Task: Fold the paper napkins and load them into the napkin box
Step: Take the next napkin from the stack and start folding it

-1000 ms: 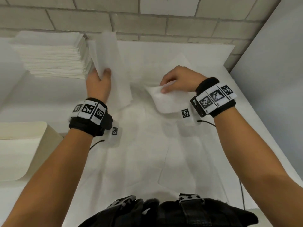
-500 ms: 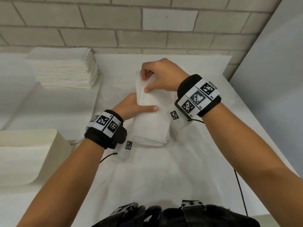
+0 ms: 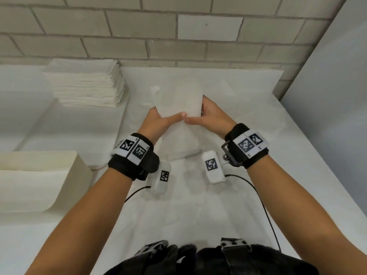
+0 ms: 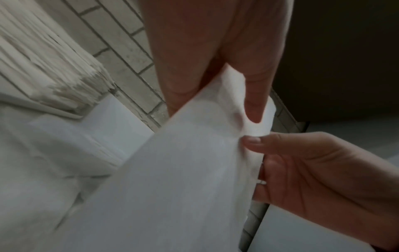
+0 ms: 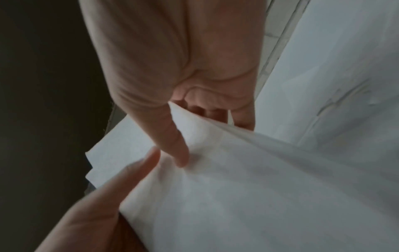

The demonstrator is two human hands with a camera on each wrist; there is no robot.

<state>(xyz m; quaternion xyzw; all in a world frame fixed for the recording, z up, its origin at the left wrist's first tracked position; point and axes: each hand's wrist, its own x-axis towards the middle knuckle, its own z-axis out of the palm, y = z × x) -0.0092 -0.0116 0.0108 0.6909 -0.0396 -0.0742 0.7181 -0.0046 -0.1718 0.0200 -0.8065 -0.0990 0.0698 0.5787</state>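
At the far left of the head view a cream box (image 3: 37,181) is seen on the surface (image 3: 248,195), near the front edge. Behind it, against the brick wall (image 3: 119,36), a stack (image 3: 85,84) of white napkins is set on a pale tray (image 3: 39,132).

Toward the middle, a napkin (image 3: 182,104) is held up off the surface between both hands. Its left edge is gripped by the left hand (image 3: 158,124), whose thumb is laid across the front of the paper while the fingers are hidden behind it. In the left wrist view the sheet (image 4: 172,170) is seen pinched under that thumb.

The napkin's right edge is pinched by the right hand (image 3: 210,118), thumb in front, curled fingers behind. The two thumb tips are nearly touching at the middle of the sheet.

Below the held napkin, a low pile (image 3: 178,143) of folded napkins is seen lying on the surface between the wrists.
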